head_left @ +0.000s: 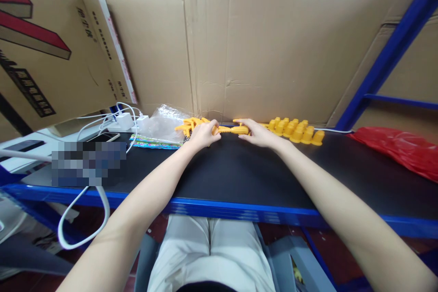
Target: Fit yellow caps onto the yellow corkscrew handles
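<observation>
At the back of the black tabletop, my left hand is closed with thumb and fingertips pinched on a yellow plastic piece. My right hand curls its thumb and fingers around the right end of a slim, ribbed yellow plastic piece that stretches between both hands. Its exact kind is too small to tell. Behind and left of my left hand lies a heap of yellow plastic parts, partly hidden by that hand. Right of my right hand, several yellow cup-shaped pieces stand in rows.
A clear plastic bag lies over a colourful packet to the left. White chargers with cables and a phone are further left. A red plastic bag lies at right. Cardboard walls the back; a blue rail edges the table.
</observation>
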Available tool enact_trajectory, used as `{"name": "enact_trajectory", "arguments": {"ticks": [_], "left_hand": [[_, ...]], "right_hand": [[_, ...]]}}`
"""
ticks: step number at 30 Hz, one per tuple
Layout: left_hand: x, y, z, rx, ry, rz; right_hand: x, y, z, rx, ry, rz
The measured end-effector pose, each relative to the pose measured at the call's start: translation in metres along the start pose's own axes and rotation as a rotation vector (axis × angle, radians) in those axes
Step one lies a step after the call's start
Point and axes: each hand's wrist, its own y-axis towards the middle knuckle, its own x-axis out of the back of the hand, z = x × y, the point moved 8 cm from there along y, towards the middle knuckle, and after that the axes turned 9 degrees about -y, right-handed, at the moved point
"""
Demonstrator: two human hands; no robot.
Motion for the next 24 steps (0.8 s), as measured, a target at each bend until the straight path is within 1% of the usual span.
{"name": "enact_trajectory", "arguments": {"ticks": [3,5,7,9,11,12,19,22,24], "left_hand": [[0.003,0.001,0.001,0.015,0.016,-0.007],[0.005,0.001,0.001,0.016,0.012,-0.015],[0.008,0.001,0.002,0.008,0.005,-0.027],[0.01,0.001,0.003,0.005,0.008,-0.035],[0.011,0.002,0.005,0.001,0.019,-0.041],[0.011,0.002,0.005,-0.005,0.025,-0.043],[0.01,0.002,0.005,-0.019,0.041,-0.043],[0.01,0.002,0.006,-0.009,0.033,-0.053],[0.009,0.002,0.006,-0.009,0.028,-0.048]], "right_hand": [[0.007,0.003,-0.012,-0.146,0.248,0.05],[0.014,0.004,-0.014,-0.218,0.366,0.059],[0.02,0.007,-0.011,-0.248,0.427,0.085],[0.02,0.008,-0.006,-0.257,0.466,0.141],[0.015,0.008,-0.004,-0.28,0.499,0.19],[0.011,0.007,-0.006,-0.299,0.52,0.195],[-0.025,-0.004,-0.021,-0.498,0.63,0.139],[-0.029,-0.006,-0.024,-0.527,0.681,0.133],[-0.031,-0.008,-0.024,-0.523,0.742,0.182]]}}
